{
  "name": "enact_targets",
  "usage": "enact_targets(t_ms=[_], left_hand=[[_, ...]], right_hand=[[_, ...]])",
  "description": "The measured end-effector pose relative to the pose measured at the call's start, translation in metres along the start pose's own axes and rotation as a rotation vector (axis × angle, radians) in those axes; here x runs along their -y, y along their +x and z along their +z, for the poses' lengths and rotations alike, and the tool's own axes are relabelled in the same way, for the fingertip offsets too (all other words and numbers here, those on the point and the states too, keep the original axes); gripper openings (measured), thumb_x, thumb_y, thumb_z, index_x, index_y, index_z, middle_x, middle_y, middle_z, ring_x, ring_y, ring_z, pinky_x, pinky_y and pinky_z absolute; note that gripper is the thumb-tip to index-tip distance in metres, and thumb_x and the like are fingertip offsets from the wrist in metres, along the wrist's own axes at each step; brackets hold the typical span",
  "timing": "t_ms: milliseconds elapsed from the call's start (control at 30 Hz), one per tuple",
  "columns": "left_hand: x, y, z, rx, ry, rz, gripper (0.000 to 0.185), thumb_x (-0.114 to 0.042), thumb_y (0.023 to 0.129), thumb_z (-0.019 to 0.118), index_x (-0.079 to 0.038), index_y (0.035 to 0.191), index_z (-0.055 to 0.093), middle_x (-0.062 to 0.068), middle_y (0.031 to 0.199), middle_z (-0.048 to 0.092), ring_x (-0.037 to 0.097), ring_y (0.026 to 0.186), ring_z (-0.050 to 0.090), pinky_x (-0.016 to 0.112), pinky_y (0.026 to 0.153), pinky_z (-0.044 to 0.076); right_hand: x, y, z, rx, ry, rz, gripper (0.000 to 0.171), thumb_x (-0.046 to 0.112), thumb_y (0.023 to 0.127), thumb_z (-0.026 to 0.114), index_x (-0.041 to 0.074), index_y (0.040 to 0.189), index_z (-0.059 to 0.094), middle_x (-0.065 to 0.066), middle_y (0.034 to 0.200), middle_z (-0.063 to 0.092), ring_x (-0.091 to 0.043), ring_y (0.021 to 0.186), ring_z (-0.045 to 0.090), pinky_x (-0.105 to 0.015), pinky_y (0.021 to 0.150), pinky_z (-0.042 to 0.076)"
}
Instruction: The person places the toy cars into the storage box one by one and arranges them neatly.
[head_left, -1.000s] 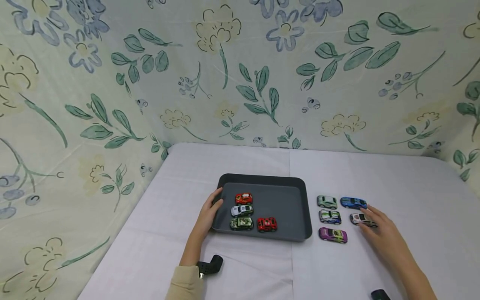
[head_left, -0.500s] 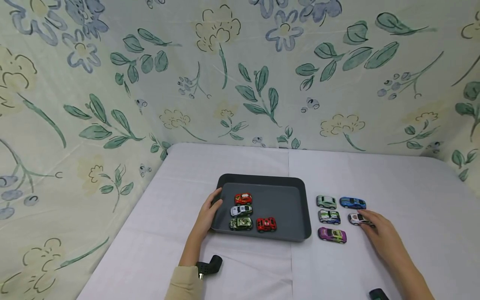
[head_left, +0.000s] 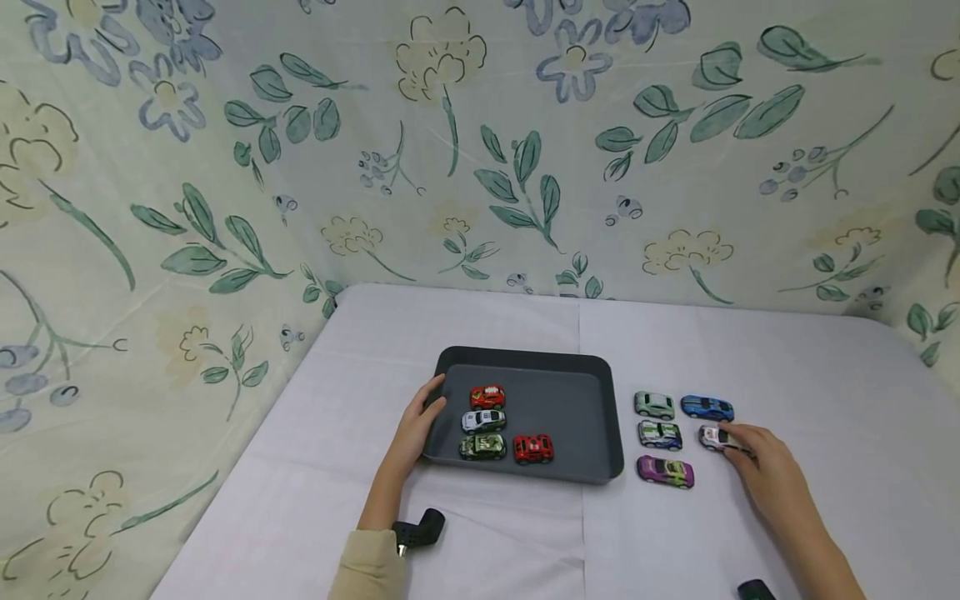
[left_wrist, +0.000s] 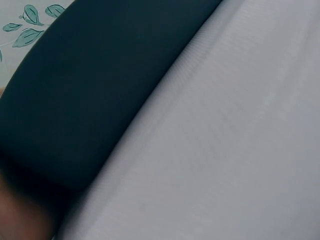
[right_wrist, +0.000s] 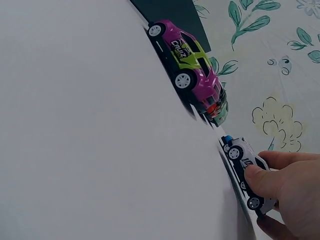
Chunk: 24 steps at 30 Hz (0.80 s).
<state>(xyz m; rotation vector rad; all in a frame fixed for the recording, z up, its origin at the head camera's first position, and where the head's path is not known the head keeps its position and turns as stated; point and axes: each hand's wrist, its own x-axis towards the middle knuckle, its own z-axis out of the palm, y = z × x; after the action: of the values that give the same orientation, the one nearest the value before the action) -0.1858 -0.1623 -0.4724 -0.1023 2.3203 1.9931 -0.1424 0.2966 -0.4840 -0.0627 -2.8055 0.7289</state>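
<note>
In the head view my left hand [head_left: 412, 427] grips the left edge of a dark grey tray [head_left: 577, 396], its thumb by the rim; in the left wrist view most of that hand is out of sight. My right hand [head_left: 774, 473] holds a white toy car [head_left: 710, 438] at the right of the table. In the right wrist view thumb and fingers pinch this white car [right_wrist: 239, 156] by its sides, its wheels at or close to the tablecloth. Nearby stand a blue toy car [head_left: 707, 407], a pale green one [head_left: 654, 405], a white-and-green one [head_left: 660, 435] and a purple one [head_left: 665, 472].
Inside the tray sit two red toy cars, one at the upper left [head_left: 487, 397] and one lower right [head_left: 533, 449], a silver car [head_left: 483, 421] and a camouflage car [head_left: 483, 447]. A white cloth [head_left: 510, 542] covers the table. Floral fabric [head_left: 465, 167] hangs behind.
The right hand's fingers have drawn back from beside the blue car and closed on the white car. The left hand and the tray have stayed in place.
</note>
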Motion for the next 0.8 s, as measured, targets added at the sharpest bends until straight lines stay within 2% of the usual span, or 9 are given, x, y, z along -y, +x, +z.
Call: enact_targets(t_ms=[233, 433, 700, 800], left_hand=[[0.003, -0.001, 0.001, -0.015, 0.031, 0.065, 0.045, -0.032, 0.093, 0.046, -0.026, 0.138, 0.039, 0.009, 0.151, 0.024, 0.032, 0.140, 0.015, 0.057, 0.109, 0.015], [0.002, 0.001, 0.001, -0.006, -0.007, 0.016, 0.044, -0.028, 0.094, 0.046, -0.025, 0.138, 0.039, 0.005, 0.151, 0.022, 0.027, 0.141, 0.013, 0.052, 0.113, 0.012], [0.002, 0.003, -0.001, 0.009, -0.014, -0.005, 0.045, -0.024, 0.095, 0.046, -0.021, 0.139, 0.037, 0.007, 0.152, 0.021, 0.028, 0.142, 0.011, 0.051, 0.113, 0.011], [-0.009, -0.004, 0.000, 0.016, -0.010, -0.005, 0.045, -0.024, 0.095, 0.046, -0.020, 0.140, 0.037, 0.008, 0.152, 0.021, 0.028, 0.141, 0.012, 0.051, 0.113, 0.011]], right_hand=[[0.001, 0.000, 0.000, 0.012, 0.004, 0.024, 0.037, 0.006, 0.088, 0.055, -0.003, 0.124, 0.050, -0.028, 0.120, 0.047, -0.047, 0.110, 0.043, -0.060, 0.090, 0.034], [0.006, -0.001, -0.002, 0.023, -0.008, 0.013, 0.037, 0.009, 0.088, 0.057, -0.004, 0.122, 0.051, -0.029, 0.118, 0.049, -0.047, 0.108, 0.044, -0.059, 0.088, 0.035], [0.026, -0.003, -0.016, 0.027, 0.023, -0.088, 0.036, 0.013, 0.087, 0.058, -0.004, 0.119, 0.054, -0.032, 0.115, 0.052, -0.048, 0.104, 0.046, -0.060, 0.086, 0.035], [0.030, -0.003, -0.017, 0.019, 0.019, -0.116, 0.034, 0.012, 0.086, 0.059, -0.004, 0.117, 0.056, -0.032, 0.114, 0.053, -0.048, 0.102, 0.047, -0.061, 0.084, 0.036]])
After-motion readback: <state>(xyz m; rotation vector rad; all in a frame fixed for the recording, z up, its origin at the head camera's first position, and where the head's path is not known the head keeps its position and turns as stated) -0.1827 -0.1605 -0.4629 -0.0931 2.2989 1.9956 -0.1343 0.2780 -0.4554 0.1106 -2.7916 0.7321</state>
